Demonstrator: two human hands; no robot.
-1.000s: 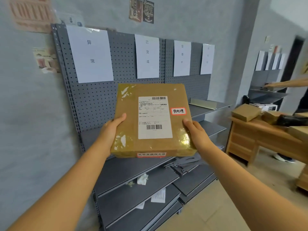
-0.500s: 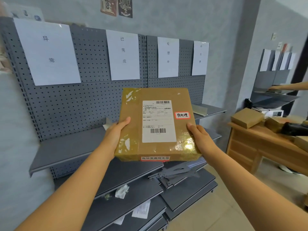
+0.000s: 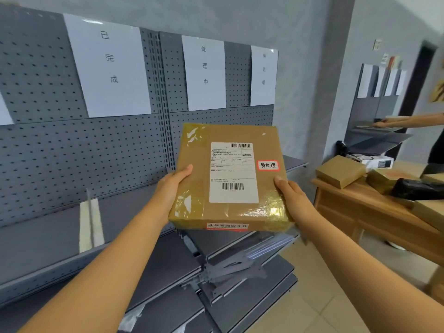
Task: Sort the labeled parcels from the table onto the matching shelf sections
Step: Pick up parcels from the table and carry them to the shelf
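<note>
I hold a flat brown cardboard parcel (image 3: 230,174) in front of the grey pegboard shelving (image 3: 134,150). My left hand (image 3: 174,186) grips its left edge and my right hand (image 3: 292,198) grips its right edge. The parcel carries a white shipping label and a small red-bordered handwritten sticker (image 3: 268,165) reading 待处理. White section signs hang on the pegboard: 已完成 (image 3: 109,63), 处理中 (image 3: 204,70) and, furthest right, 待处理 (image 3: 263,75). The parcel hovers above the shelf under the two right-hand signs.
A wooden table (image 3: 365,207) at the right holds more brown parcels (image 3: 340,171) and a black bag. Another person's arm (image 3: 408,121) reaches toward a second shelf unit at the far right. Lower grey shelves (image 3: 240,292) hold loose brackets and paper scraps. A white strip (image 3: 90,224) lies on the left shelf.
The view has swung right along the shelving and closer; the leftmost sign has slid out of view. Both hands keep the same grip on the parcel.
</note>
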